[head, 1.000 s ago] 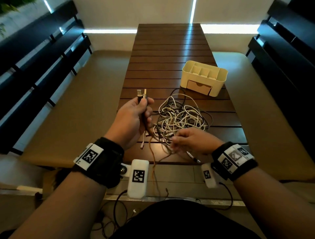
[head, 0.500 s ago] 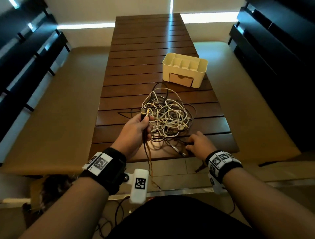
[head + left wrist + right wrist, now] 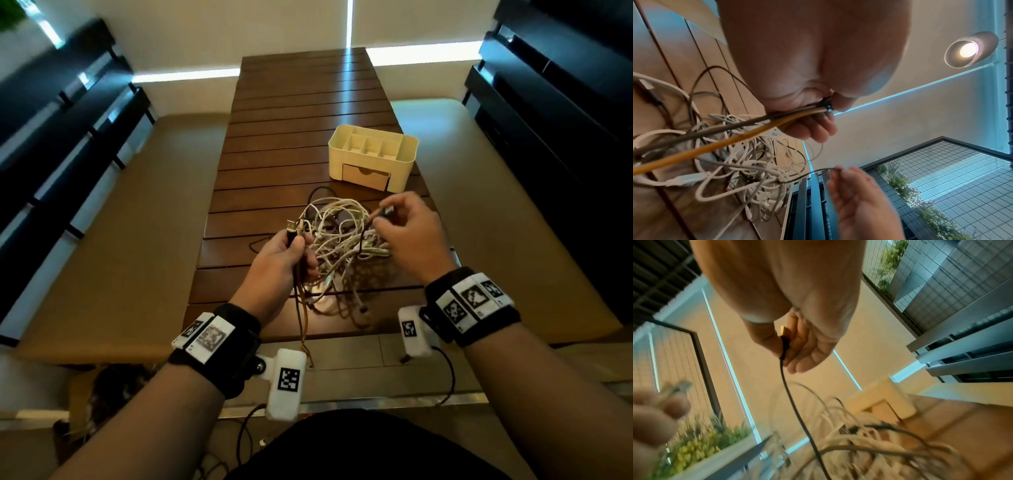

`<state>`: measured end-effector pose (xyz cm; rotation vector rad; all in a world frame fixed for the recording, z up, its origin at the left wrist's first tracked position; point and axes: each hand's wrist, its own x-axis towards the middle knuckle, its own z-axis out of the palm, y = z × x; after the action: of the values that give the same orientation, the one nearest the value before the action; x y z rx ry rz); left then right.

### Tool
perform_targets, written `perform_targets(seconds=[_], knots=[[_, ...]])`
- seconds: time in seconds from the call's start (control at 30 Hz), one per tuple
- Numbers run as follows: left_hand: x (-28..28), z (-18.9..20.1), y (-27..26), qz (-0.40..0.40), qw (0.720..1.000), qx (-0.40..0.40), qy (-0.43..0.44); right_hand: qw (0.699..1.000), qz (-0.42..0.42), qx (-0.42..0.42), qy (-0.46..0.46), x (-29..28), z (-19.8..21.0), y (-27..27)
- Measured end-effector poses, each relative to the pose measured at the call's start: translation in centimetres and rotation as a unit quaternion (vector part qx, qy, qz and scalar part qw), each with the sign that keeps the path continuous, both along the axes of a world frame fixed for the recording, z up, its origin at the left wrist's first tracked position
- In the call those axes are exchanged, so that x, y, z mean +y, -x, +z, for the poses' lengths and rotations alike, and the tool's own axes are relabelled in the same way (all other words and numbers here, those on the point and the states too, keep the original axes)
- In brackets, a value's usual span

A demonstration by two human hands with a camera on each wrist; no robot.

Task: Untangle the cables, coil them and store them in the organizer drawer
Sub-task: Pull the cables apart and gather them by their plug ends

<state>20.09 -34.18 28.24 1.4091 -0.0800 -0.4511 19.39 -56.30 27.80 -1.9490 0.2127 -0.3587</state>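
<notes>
A tangle of white and dark cables (image 3: pixel 342 240) lies on the slatted wooden table (image 3: pixel 301 113). My left hand (image 3: pixel 287 253) grips two cable ends, one black and one tan (image 3: pixel 764 128), with their plugs (image 3: pixel 294 227) sticking up above the fist; both cables hang down over the table's near edge. My right hand (image 3: pixel 407 236) is raised over the right side of the tangle and pinches the plug of a thin black cable (image 3: pixel 785 337) that runs down into the pile. The cream organizer (image 3: pixel 373 157) stands beyond, its small drawer (image 3: pixel 365 175) closed.
Tan padded benches (image 3: pixel 113 240) flank the table on both sides, backed by dark slatted panels (image 3: pixel 51 137). The far half of the table holds nothing but the organizer. Loose cords (image 3: pixel 246 435) hang near my lap below the table's edge.
My right hand has risen from the table's near edge to above the tangle, bringing a black cable's plug up with it. My left hand keeps its hold on the two cable ends.
</notes>
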Motion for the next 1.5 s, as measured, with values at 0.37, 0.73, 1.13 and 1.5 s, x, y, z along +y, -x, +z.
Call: perform_targets(seconds=[0.37, 0.73, 1.13, 1.5], knots=[[0.2, 1.7, -0.1, 0.038, 0.998, -0.05, 0.028, 0.997, 0.018, -0.033, -0.075, 2.3, 2.0, -1.0], [-0.7, 2.3, -1.0, 0.059, 0.996, -0.059, 0.031, 0.99, 0.133, -0.034, -0.034, 6.1, 3.2, -0.1], [-1.3, 2.2, -1.8, 0.048, 0.994, -0.089, 0.038, 0.99, 0.114, -0.083, -0.029, 7.0, 3.0, -1.3], [-1.2, 2.7, -3.2, 0.076, 0.989, -0.126, -0.026, 0.978, 0.114, -0.176, -0.015, 8.8, 1.6, -1.1]])
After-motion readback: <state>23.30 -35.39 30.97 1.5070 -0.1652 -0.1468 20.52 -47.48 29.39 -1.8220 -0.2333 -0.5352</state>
